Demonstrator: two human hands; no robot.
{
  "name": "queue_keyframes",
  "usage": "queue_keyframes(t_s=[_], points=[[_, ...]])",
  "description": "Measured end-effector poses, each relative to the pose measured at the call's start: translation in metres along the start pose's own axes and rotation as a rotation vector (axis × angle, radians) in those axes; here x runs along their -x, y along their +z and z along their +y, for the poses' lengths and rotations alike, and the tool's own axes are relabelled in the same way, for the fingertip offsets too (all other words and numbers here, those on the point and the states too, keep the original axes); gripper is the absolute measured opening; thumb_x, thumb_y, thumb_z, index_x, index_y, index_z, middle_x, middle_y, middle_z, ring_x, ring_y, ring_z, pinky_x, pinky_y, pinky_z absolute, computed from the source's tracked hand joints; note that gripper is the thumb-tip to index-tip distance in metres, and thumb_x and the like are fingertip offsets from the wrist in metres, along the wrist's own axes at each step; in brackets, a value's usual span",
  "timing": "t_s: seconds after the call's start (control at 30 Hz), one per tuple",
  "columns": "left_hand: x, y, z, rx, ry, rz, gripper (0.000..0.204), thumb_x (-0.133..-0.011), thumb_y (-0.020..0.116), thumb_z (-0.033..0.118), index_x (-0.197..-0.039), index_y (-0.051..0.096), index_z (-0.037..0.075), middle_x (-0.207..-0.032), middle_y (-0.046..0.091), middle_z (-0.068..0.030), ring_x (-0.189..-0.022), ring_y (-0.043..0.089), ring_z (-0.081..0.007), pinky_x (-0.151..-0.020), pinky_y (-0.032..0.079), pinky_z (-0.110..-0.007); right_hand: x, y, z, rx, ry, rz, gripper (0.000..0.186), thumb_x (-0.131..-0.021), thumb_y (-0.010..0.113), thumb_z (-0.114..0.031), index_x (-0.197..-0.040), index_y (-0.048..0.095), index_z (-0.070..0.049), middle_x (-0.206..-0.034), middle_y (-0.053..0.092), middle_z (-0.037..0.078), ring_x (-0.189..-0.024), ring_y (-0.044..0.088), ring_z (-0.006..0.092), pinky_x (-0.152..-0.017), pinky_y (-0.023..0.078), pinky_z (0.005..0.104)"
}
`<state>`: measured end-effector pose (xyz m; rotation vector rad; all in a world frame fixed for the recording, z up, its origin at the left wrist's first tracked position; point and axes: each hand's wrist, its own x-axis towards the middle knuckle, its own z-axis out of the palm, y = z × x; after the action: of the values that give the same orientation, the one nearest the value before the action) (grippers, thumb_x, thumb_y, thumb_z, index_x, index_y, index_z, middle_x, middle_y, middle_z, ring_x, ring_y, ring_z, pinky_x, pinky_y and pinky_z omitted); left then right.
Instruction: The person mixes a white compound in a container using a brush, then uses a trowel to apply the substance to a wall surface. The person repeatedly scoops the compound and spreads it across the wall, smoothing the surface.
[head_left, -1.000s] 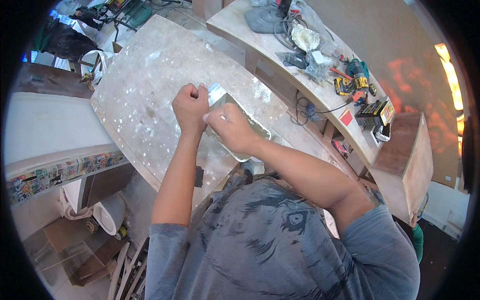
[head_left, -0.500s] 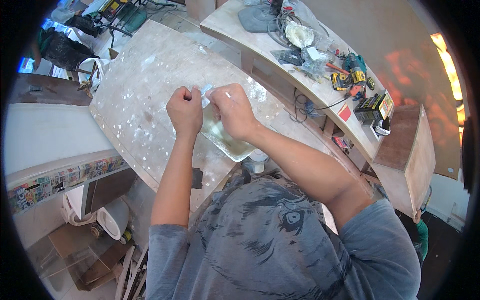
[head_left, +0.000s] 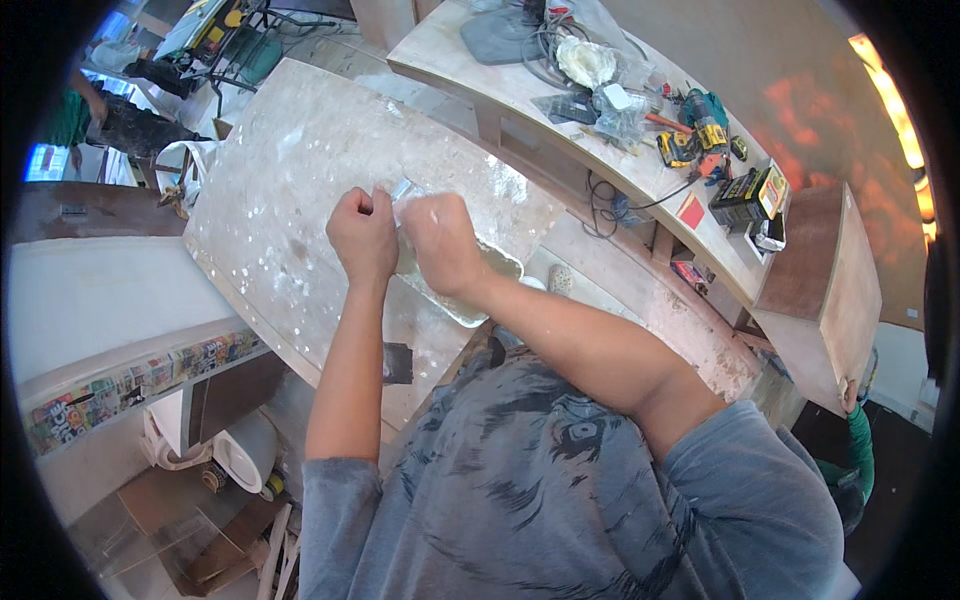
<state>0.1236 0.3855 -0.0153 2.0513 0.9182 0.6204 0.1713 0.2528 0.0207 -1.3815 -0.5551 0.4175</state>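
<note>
My left hand (head_left: 362, 238) is closed, thumb and fingers pinched at the upper left of a pale, shallow tray (head_left: 470, 315) lying on a paint-spattered wooden board table (head_left: 260, 170). My right hand (head_left: 440, 245) is curled tightly beside it, over the tray, with white smears on its knuckles. A small shiny, bluish-silver piece (head_left: 408, 188) shows just above and between the hands; what exactly either hand grips is hidden by the fingers.
A curved bench (head_left: 640, 175) at upper right holds cables, a yellow drill (head_left: 708, 130) and a box (head_left: 745, 195). A wooden cabinet (head_left: 800, 290) stands right, with a co-worker's green sleeve (head_left: 860, 445) at it. Another person (head_left: 110, 110) is upper left. A toilet (head_left: 245, 450) sits lower left.
Both closed hands have shifted slightly left in the picture, my right one turning more knuckles-up. The view has shifted a little, and more of the co-worker at right shows.
</note>
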Motion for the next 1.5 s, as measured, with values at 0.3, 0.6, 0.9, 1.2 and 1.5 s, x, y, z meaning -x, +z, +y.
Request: queue_keyframes(t_s=[0.3, 0.6, 0.9, 1.2, 1.5], points=[[0.000, 0.000, 0.003, -0.008, 0.007, -0.004, 0.042, -0.094, 0.068, 0.022, -0.065, 0.049, -0.002, -0.056, 0.048, -0.0125, -0.054, 0.041, -0.0211, -0.057, 0.039, -0.041, -0.014, -0.013, -0.012, -0.051, 0.028, 0.005, 0.043, -0.096, 0.055, -0.020, -0.061, 0.049, 0.003, -0.056, 0.044, 0.003, -0.058, 0.041, 0.0096, -0.053, 0.035, 0.0336], [-0.001, 0.000, 0.001, 0.009, 0.014, 0.017, 0.040, -0.093, 0.068, 0.021, -0.066, 0.051, -0.002, -0.058, 0.050, -0.0132, -0.054, 0.043, -0.0213, -0.057, 0.040, -0.041, -0.008, -0.039, -0.030, 0.022, 0.211, -0.117, 0.044, -0.097, 0.056, -0.023, -0.060, 0.050, 0.002, -0.055, 0.046, 0.005, -0.055, 0.044, 0.0132, -0.054, 0.038, 0.0352], [0.002, -0.003, 0.006, 0.003, 0.016, 0.009, 0.039, -0.092, 0.069, 0.021, -0.066, 0.051, -0.002, -0.058, 0.050, -0.0136, -0.054, 0.044, -0.0237, -0.058, 0.041, -0.042, -0.006, -0.041, -0.116, -0.084, 0.079, -0.162, 0.049, -0.097, 0.053, -0.023, -0.057, 0.034, -0.003, -0.056, 0.034, 0.003, -0.054, 0.034, 0.0155, -0.054, 0.031, 0.0330], [0.000, -0.004, 0.012, -0.039, -0.004, 0.000, 0.039, -0.091, 0.068, 0.024, -0.065, 0.055, -0.002, -0.060, 0.057, -0.0170, -0.055, 0.052, -0.0283, -0.060, 0.043, -0.044, -0.008, -0.013, -0.036, -0.147, 0.032, -0.119, 0.035, -0.094, 0.058, -0.024, -0.078, 0.062, 0.007, -0.061, 0.046, 0.006, -0.063, 0.045, 0.0110, -0.058, 0.039, 0.0343], [0.001, -0.003, 0.007, -0.027, -0.002, 0.025, 0.038, -0.090, 0.069, 0.023, -0.065, 0.053, -0.001, -0.060, 0.056, -0.0163, -0.054, 0.050, -0.0282, -0.059, 0.043, -0.043, 0.003, -0.016, -0.032, 0.238, 0.080, -0.245, 0.040, -0.094, 0.057, -0.025, -0.073, 0.057, 0.009, -0.060, 0.044, 0.018, -0.059, 0.043, 0.0178, -0.058, 0.041, 0.0387]])
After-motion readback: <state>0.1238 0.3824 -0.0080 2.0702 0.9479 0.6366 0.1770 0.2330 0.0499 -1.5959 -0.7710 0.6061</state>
